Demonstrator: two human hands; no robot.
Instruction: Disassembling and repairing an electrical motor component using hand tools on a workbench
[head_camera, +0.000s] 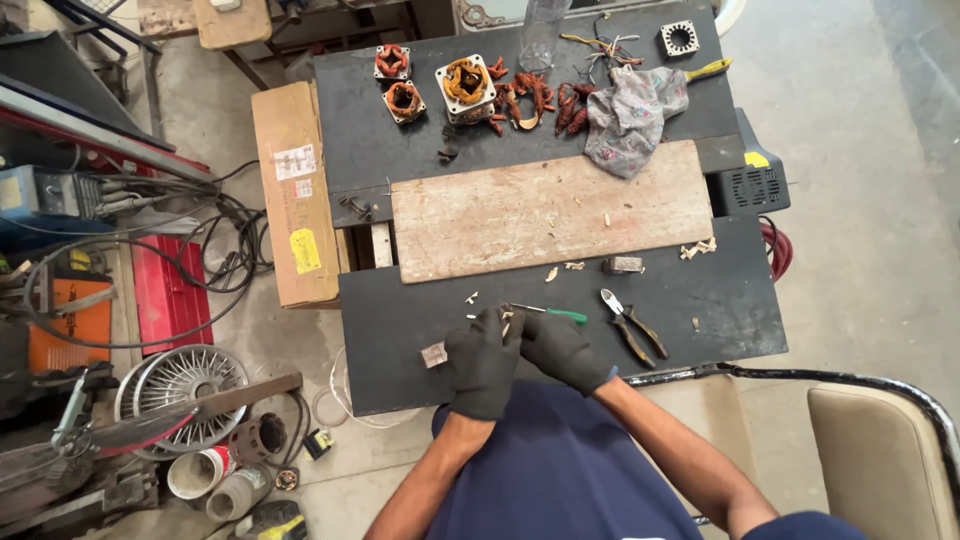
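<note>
Gloved hands meet at the dark table's (400, 330) six o'clock edge, left hand (483, 360) and right hand (560, 347) both pinched around a small pale strip (507, 320), green-handled screwdriver (550, 313) just beyond, pliers (632, 325) at three o'clock.

Both hands are up front and close together, in black gloves. The left hand (482, 362) sits curled, fingers bent inward toward its partner. The right hand (560, 348) angles in from the other side, fingertips meeting the left's. Bare forearms run back to dark blue short sleeves, elbows spread wide, wrists nearly touching.
</note>
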